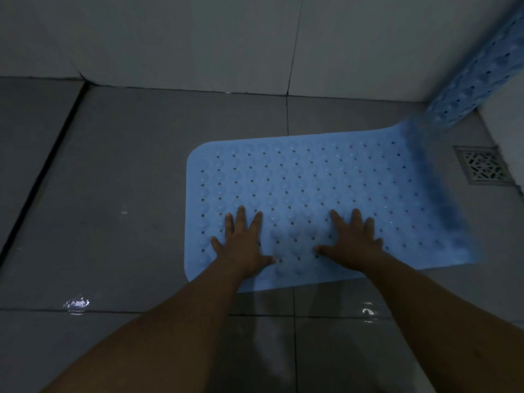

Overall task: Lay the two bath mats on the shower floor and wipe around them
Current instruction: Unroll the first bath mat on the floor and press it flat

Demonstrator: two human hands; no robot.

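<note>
Bath mat (312,194), pale blue rubber, rounded corners, perforated with rows of small holes and raised bumps; lies flat on glossy grey tiled shower floor (127,194), right edge blurred. Left hand (243,245) and right hand (351,239): palms down, fingers spread, pressing its near edge. Second blue perforated mat (476,78) leans in the corner. Square metal drain grate (482,165) just beside.

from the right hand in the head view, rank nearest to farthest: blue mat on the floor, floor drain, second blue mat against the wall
1. blue mat on the floor: directly under the right hand, which presses on it.
2. floor drain: on the tiles off to the right.
3. second blue mat: leaning in the far right corner.
</note>
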